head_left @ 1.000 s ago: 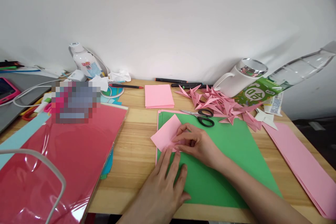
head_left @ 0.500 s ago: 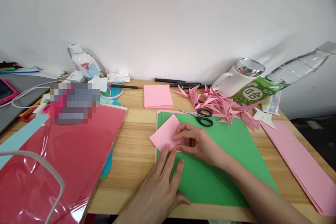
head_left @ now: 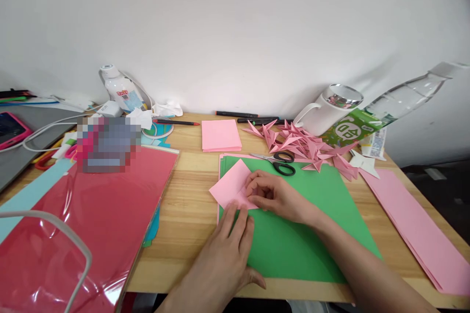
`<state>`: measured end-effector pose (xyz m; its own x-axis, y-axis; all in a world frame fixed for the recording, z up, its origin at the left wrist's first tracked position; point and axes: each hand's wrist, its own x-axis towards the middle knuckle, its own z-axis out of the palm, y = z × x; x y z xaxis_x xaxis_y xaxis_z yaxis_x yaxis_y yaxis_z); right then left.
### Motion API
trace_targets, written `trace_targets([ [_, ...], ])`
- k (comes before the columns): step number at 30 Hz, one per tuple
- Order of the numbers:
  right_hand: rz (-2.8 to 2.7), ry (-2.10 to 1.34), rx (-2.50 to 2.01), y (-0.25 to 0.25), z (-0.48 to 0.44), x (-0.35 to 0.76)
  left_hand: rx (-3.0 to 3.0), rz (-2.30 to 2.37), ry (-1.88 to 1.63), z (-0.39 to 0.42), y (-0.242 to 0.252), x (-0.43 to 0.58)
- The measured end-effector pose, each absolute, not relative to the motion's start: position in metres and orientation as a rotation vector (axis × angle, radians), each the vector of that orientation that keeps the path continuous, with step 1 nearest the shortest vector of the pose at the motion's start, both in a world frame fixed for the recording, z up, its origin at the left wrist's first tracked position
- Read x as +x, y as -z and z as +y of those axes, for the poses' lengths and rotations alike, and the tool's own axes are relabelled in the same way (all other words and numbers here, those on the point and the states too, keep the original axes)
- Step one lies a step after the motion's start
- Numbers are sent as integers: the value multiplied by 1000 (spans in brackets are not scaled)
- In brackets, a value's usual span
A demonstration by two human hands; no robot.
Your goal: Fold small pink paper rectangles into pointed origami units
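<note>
We are working on a small pink square of paper that is lying turned like a diamond across the upper left corner of a large green paper sheet, with its left point jutting out over the bare light wooden tabletop. The small pink square of paper is lying straight ahead of our left hand and just to the left of our right hand, so both are meeting it from different sides. Our left hand is lying flat with its fingers close together, its fingertips pressing on the near edge. Our right hand is curling over the right corner, thumb and forefinger pinching the paper there, which makes it the nearer one. The paper's longer diagonal is running from near left to far right. Beyond our right hand, black-handled scissors are resting on the green sheet's far edge.
</note>
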<state>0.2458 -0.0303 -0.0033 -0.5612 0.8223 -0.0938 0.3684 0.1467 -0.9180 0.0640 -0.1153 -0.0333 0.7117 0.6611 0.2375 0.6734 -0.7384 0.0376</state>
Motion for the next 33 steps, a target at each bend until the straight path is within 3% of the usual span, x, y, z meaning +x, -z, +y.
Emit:
trace_targets([
  [17,-2724,-682,-1412,-17,-47,248,-2781,-1081,338,-114,32,67],
  [33,-2559,-850,-1292,-11,-43,260,-2946,-1178,352,-115,19,62],
])
